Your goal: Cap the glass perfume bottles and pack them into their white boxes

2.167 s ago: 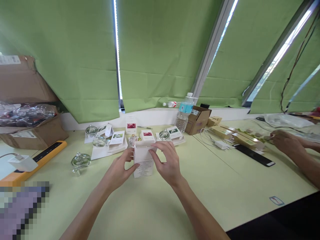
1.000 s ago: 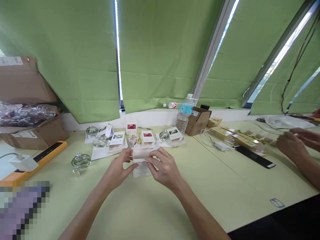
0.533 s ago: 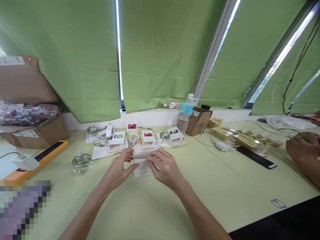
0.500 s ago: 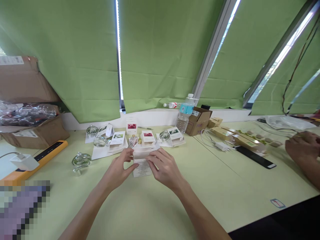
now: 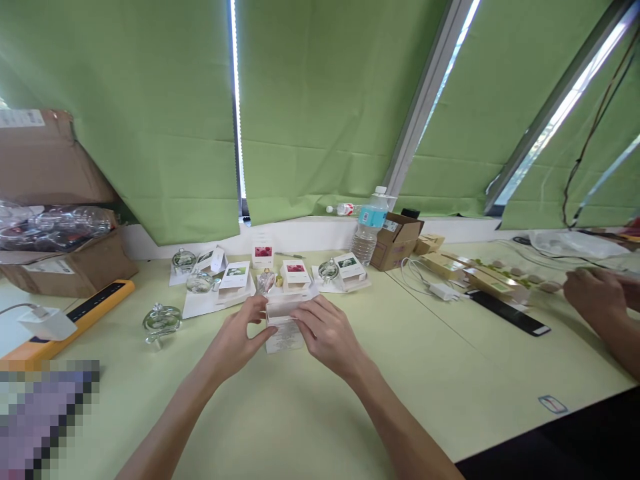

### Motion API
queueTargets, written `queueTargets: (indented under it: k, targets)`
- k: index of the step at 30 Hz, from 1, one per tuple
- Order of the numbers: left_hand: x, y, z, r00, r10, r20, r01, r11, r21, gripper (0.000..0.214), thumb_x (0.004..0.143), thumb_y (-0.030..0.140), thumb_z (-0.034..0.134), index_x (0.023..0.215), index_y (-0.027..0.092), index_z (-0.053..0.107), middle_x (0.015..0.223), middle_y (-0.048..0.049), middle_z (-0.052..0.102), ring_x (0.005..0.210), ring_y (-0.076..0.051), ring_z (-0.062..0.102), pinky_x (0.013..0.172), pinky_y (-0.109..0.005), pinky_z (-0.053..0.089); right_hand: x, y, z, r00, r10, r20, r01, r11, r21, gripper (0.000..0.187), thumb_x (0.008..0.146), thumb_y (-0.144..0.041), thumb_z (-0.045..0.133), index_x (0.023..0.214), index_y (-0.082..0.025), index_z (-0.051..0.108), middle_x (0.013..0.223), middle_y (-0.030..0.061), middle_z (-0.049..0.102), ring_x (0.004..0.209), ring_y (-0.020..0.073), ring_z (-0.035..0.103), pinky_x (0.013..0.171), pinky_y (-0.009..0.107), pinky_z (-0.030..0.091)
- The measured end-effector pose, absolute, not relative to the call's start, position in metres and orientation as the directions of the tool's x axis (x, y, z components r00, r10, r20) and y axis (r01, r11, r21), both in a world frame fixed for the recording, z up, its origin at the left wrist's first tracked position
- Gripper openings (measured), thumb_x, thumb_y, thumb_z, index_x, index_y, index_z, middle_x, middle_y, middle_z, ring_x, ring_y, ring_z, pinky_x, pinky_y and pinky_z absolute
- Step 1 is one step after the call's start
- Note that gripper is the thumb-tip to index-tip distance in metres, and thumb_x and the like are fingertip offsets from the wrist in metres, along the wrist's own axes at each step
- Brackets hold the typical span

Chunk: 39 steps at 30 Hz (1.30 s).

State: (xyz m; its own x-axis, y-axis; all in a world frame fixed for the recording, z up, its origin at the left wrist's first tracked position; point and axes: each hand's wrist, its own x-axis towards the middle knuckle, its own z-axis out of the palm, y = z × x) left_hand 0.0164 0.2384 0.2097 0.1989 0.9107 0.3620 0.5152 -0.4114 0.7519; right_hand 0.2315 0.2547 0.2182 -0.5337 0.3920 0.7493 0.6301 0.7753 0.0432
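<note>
A small white carton [image 5: 285, 339], its front printed with small text, stands between my hands near the middle of the table. My left hand [image 5: 241, 333] curls round its left side, thumb at the front and fingers at the upper edge. At its upper right, my right hand [image 5: 327, 333] has its fingers bent together on the edge; the fingertips are partly hidden. Just behind are a pinkish glass perfume bottle [image 5: 267, 281] and a white box with a red flower picture [image 5: 296, 273]. A greenish glass perfume bottle [image 5: 163, 320] sits left of my left hand.
Behind are more picture boxes [image 5: 235, 277]. A water bottle [image 5: 369, 230] and a brown carton [image 5: 397, 243] stand back right, near a white charger [image 5: 444, 291] and a black phone [image 5: 509, 313]. An orange power strip [image 5: 100, 310] lies left. Another person's hands [image 5: 597, 297] are far right.
My hands and the white carton stay nearly in the same place. At the far right, the other person's hands have shifted slightly left.
</note>
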Motion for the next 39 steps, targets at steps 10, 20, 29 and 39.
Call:
queueTargets:
  k: [10, 20, 29, 39]
  targets:
    - [0.0156, 0.2389, 0.2084, 0.207, 0.914, 0.348, 0.513, -0.404, 0.757, 0.042, 0.086, 0.039, 0.059, 0.123, 0.029, 0.043, 0.111, -0.0042, 0.065, 0.1, -0.022, 0.065, 0.085, -0.038, 0.052, 0.2313, 0.2534, 0.2187, -0.543, 0.443, 0.713, 0.634, 0.773, 0.003, 0.017, 0.089, -0.01, 0.05, 0.096, -0.018, 0.063, 0.088, 0.0069, 0.067, 0.083, 0.0211, 0.056, 0.07, 0.035, 0.049]
    - [0.0157, 0.2392, 0.2083, 0.214, 0.913, 0.348, 0.514, -0.408, 0.754, 0.042, 0.086, 0.038, 0.059, 0.123, 0.029, 0.042, 0.114, -0.0043, 0.063, 0.1, -0.021, 0.064, 0.086, -0.038, 0.052, 0.2307, 0.253, 0.2188, -0.562, 0.445, 0.697, 0.636, 0.772, 0.021, 0.018, 0.088, -0.008, 0.051, 0.094, -0.018, 0.065, 0.087, 0.0069, 0.066, 0.082, 0.021, 0.053, 0.07, 0.034, 0.048]
    - [0.0159, 0.2404, 0.2069, 0.21, 0.913, 0.35, 0.507, -0.407, 0.76, 0.041, 0.086, 0.039, 0.059, 0.122, 0.029, 0.043, 0.114, -0.0047, 0.063, 0.099, -0.021, 0.064, 0.085, -0.038, 0.052, 0.2294, 0.2509, 0.2196, -0.547, 0.476, 0.689, 0.627, 0.778, -0.039, 0.017, 0.087, -0.009, 0.052, 0.091, -0.018, 0.066, 0.089, 0.0075, 0.066, 0.084, 0.021, 0.053, 0.071, 0.034, 0.048]
    - [0.0118, 0.2403, 0.2079, 0.204, 0.923, 0.325, 0.52, -0.384, 0.763, 0.046, 0.086, 0.042, 0.058, 0.126, 0.03, 0.039, 0.111, -0.0049, 0.067, 0.1, -0.022, 0.065, 0.087, -0.039, 0.051, 0.2296, 0.2497, 0.2218, -0.439, 0.478, 0.76, 0.524, 0.824, -0.216, 0.028, 0.09, -0.014, 0.053, 0.116, -0.021, 0.06, 0.104, 0.008, 0.064, 0.098, 0.0218, 0.056, 0.084, 0.037, 0.049]
